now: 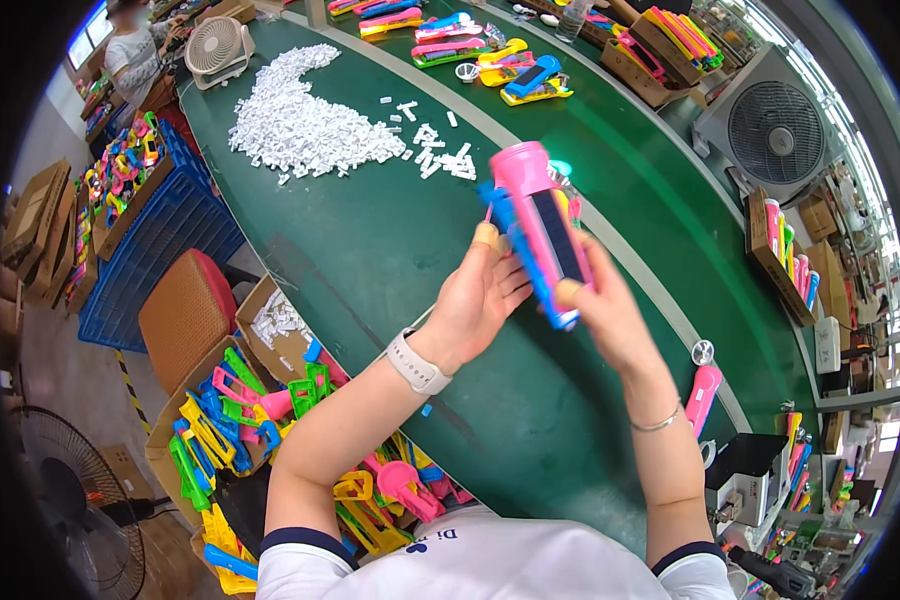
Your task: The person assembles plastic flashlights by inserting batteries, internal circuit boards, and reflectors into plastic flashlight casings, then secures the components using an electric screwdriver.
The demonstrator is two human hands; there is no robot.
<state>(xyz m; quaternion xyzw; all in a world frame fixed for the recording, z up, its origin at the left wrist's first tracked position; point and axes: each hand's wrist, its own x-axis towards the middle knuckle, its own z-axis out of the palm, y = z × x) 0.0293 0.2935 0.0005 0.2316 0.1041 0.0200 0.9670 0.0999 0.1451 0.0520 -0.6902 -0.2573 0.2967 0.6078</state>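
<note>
My right hand (610, 310) grips a pink flashlight (532, 195) by its lower end, above the green table. A dark solar panel (558, 240) runs along its body, and a blue piece (518, 250) lies along its left side. My left hand (478, 300) is open beside the blue piece, palm showing, thumb raised and fingers extended toward it. I cannot tell whether those fingertips touch it. The flashlight is slightly blurred.
Small white parts (310, 125) form a large pile at the far left. Several colourful flashlights (535, 80) lie at the back. Another pink flashlight body (705, 400) lies right. A box of plastic parts (215, 420) stands at lower left, beside a red-brown chair (185, 315).
</note>
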